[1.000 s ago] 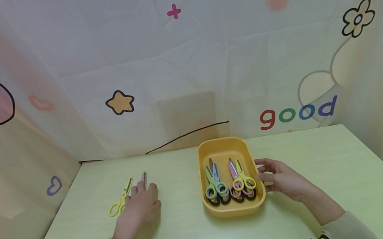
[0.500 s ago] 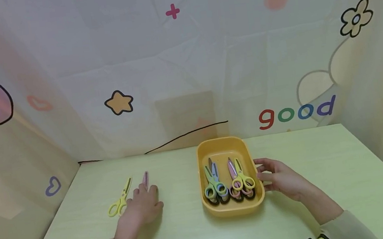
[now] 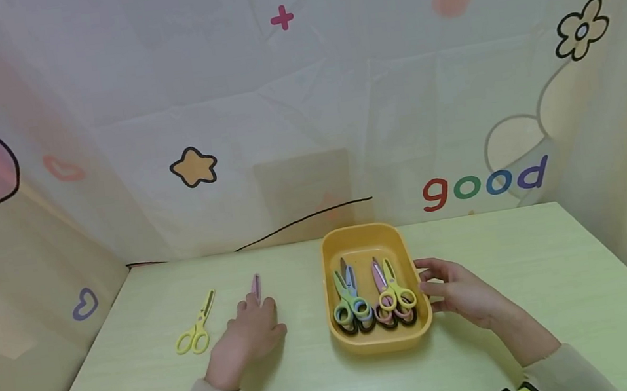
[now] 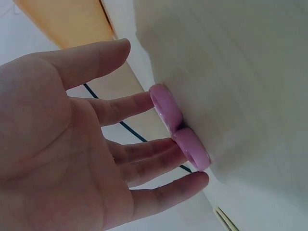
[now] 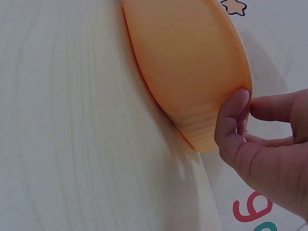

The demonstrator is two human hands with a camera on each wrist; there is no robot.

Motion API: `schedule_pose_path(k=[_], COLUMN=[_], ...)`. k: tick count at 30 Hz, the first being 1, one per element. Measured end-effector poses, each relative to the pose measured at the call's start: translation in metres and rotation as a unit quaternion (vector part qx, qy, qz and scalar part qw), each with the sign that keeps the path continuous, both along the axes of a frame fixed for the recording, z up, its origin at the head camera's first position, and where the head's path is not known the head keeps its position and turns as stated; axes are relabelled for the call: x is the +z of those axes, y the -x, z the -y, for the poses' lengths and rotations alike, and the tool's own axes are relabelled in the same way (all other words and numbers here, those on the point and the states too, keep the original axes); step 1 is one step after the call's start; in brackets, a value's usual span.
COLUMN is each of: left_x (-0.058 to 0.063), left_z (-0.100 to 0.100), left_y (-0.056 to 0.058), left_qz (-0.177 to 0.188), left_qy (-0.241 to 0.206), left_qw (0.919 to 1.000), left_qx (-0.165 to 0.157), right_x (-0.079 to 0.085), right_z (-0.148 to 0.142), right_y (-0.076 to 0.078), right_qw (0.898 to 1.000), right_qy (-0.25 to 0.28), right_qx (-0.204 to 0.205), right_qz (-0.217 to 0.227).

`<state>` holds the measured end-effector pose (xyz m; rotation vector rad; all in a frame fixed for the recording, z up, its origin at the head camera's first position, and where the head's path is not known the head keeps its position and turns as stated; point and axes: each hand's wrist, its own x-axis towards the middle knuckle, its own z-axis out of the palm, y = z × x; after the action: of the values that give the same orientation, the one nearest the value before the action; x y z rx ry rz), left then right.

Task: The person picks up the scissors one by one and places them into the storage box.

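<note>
In the head view my left hand (image 3: 249, 336) reaches over a pair of pink scissors (image 3: 256, 285) lying on the table. The left wrist view shows the scissors' pink finger loops (image 4: 191, 149) on the tabletop. My outstretched fingertips touch these loops, with the thumb held apart. My right hand (image 3: 465, 291) holds the right rim of a yellow plastic tray (image 3: 383, 345). Its bent fingers are at the rim and outer wall in the right wrist view. Left of my left hand lies a pair of yellow scissors (image 3: 197, 330).
Inside the tray, on its left, lie green scissors (image 3: 342, 291) over blue scissors (image 3: 351, 278). On its right, yellow scissors (image 3: 391, 278) overlap pink ones (image 3: 379, 273). Black handles show beneath both groups. A printed curtain (image 3: 304, 124) rises behind the pale table (image 3: 294, 277).
My left hand has moved to the right, and the pink scissors have slid along with it, away from the yellow pair. My right hand and the tray stay in place.
</note>
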<state>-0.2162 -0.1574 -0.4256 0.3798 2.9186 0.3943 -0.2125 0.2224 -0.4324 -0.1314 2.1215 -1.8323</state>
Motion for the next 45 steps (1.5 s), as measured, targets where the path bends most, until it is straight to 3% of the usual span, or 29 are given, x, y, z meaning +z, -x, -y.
schedule_pose_path(k=[11, 20, 27, 45], left_x=[-0.001, -0.006, -0.01, -0.009], left_z=[-0.017, -0.016, -0.01, -0.013], left_y=[0.004, 0.007, 0.006, 0.004], left_qz=[0.002, -0.026, -0.039, -0.047], left_qy=[0.001, -0.008, -0.016, 0.028], left_qw=[0.9999, 0.9995, 0.9991, 0.9983], left_qx=[-0.013, 0.018, 0.001, -0.018], right_x=[0.002, 0.003, 0.001, 0.001], right_z=[0.001, 0.002, 0.001, 0.0], right_y=[0.0, 0.0, -0.001, -0.001], right_qw=[1.0, 1.0, 1.0, 1.0], right_qy=[0.0, 0.001, 0.0, -0.004], right_qx=[-0.001, -0.001, -0.001, -0.003], right_qz=[0.0, 0.001, 0.002, 0.0])
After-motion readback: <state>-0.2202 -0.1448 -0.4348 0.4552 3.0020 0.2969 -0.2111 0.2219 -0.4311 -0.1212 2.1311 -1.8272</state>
